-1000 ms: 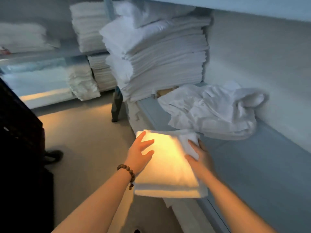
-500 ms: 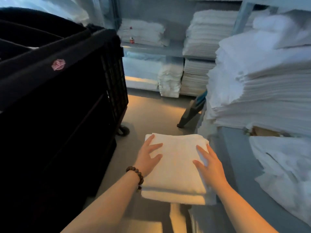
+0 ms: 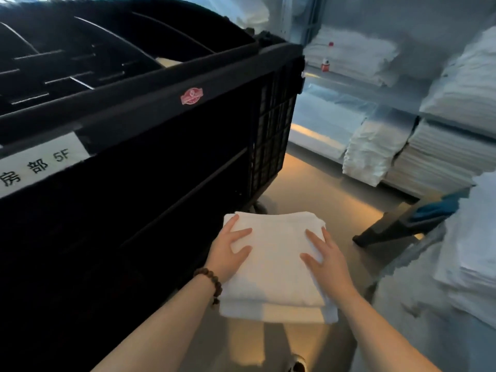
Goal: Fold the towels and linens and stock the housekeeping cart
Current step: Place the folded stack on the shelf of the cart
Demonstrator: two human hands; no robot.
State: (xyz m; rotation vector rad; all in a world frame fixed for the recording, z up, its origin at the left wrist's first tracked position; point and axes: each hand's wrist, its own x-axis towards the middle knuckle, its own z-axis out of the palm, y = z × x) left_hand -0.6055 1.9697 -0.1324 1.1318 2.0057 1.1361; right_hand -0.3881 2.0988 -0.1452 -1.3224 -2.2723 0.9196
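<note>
White terry, folded square: the towel (image 3: 276, 264) hangs over the floor (image 3: 316, 189) just beside the black cart (image 3: 161, 108), resting on no surface. My left hand (image 3: 228, 253), a bead bracelet (image 3: 212, 280) on its wrist, holds the towel's left edge and my right hand (image 3: 327, 264) holds the right edge. The fingers I can see on both hands lie spread and flat on top, with the others hidden beneath. Linen stacks (image 3: 434, 157) fill the shelves to the right.

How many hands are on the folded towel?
2: the left hand holds the folded towel at its left edge, the right hand at its right edge.
</note>
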